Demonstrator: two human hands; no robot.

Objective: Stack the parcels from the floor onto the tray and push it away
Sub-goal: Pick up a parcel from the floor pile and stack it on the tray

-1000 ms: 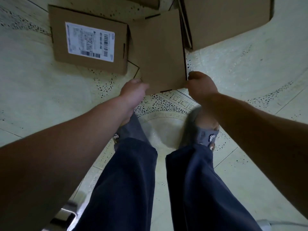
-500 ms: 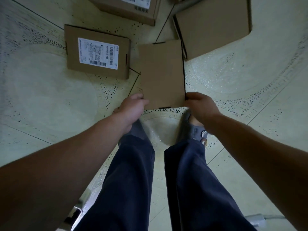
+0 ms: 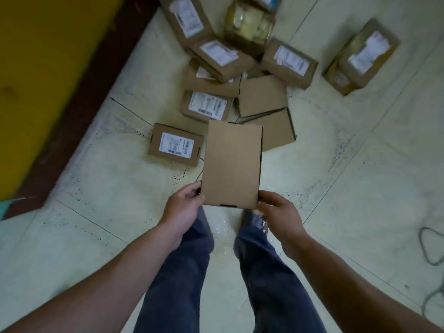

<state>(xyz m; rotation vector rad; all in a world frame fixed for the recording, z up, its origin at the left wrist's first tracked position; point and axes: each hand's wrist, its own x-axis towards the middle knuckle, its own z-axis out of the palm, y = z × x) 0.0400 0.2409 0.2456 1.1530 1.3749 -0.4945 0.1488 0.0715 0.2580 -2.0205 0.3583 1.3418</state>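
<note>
Head view: parcel point(image 3: 231, 164) between hands point(image 3: 185, 207) point(image 3: 276, 212)

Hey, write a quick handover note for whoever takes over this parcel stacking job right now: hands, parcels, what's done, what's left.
Left grip: holds the near left corner of the plain parcel.
Right grip: holds its near right corner.
Parcels: that one is held up in front of the legs. The rest lie in a loose pile on the floor, the nearest being a labelled parcel just left of the held one.
Tray: not in view.
Done: one parcel picked up; none can be seen stacked.
Left: set this parcel on the tray, fetch the others, push the tray away.
</note>
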